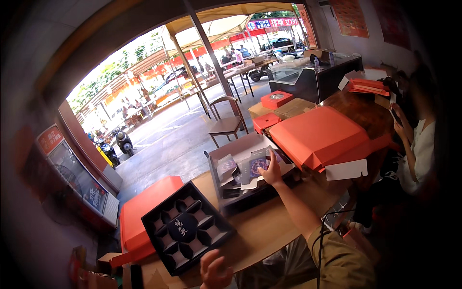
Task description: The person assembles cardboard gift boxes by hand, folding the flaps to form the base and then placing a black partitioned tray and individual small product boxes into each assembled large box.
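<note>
My right hand (pixel 272 169) reaches into a shallow open black box (pixel 227 206) with a pale inside. Its thumb and fingers close on a dark card (pixel 256 166) with a round purple print. More small printed pieces lie loose in that box, one of them a pale card (pixel 226 165) at the left. Nearer me on the left sits a black divided tray (pixel 159 238) with several pinkish-bottomed compartments around a dark centre piece (pixel 181 228) bearing white writing. Beside its near right corner, my left hand (pixel 215 270) hovers with loosely curled fingers and nothing visible in them.
Large orange-red box lids stand on both sides, one at left (pixel 144 207) and one at right (pixel 320 132). Behind are small red boxes (pixel 276 99) and a chair (pixel 227 126). Another person (pixel 418 154) sits at the right. A drinks fridge (pixel 79 176) stands far left.
</note>
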Motion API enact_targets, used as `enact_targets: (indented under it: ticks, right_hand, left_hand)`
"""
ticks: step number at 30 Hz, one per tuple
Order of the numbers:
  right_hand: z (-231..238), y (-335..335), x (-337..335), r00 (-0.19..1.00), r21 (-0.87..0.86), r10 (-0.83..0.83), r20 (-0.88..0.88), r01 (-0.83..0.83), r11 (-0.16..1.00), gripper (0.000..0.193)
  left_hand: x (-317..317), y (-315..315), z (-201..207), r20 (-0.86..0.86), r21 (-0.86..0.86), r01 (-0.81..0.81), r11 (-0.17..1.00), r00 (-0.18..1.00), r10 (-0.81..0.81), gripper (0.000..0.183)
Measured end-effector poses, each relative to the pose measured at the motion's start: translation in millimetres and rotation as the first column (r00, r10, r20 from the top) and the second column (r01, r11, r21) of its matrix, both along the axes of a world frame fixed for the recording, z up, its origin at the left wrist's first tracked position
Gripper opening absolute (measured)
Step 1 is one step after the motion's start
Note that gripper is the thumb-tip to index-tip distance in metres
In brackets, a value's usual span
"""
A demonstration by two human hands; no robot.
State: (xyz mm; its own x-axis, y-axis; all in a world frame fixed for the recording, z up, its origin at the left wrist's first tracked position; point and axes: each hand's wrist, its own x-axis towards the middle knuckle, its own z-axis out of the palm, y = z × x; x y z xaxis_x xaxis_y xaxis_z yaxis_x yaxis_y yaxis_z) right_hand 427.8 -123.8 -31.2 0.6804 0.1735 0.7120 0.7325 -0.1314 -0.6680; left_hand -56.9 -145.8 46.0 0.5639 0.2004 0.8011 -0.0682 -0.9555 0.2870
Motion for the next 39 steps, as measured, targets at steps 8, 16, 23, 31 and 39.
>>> enact_targets:
  ticks: [8, 16, 23, 31, 39]
  right_hand:
    - [25, -54, -33, 0.054, 0.805, 0.927, -0.372, -0.478, 0.351, 0.033]
    - [-6, -63, -93, 0.054, 0.551, 0.821, -0.569, -0.716, 0.428, 0.035]
    - [-26, -58, -122, 0.009, 0.387, 0.777, -0.63, -0.864, 0.323, 0.061]
    - [-1, -71, -138, 0.393, -0.142, 0.823, -0.41, -0.919, 0.369, 0.129]
    - [13, -71, -133, 0.336, -0.089, 0.756, -0.562, -0.933, 0.349, 0.114]
  left_hand:
    - [141, 10, -87, 0.109, -0.898, 0.32, 0.302, 0.827, -0.552, 0.056]
    - [191, 42, -127, 0.551, -0.826, 0.439, -0.354, 0.762, -0.34, 0.089]
    - [185, 71, -184, 0.502, -0.864, 0.412, -0.29, 0.752, -0.427, 0.086]
    - [185, 48, -118, 0.374, -0.878, 0.446, 0.177, 0.867, -0.33, 0.091]
    - [181, 67, -178, 0.425, -0.9, 0.38, -0.216, 0.874, -0.236, 0.077]
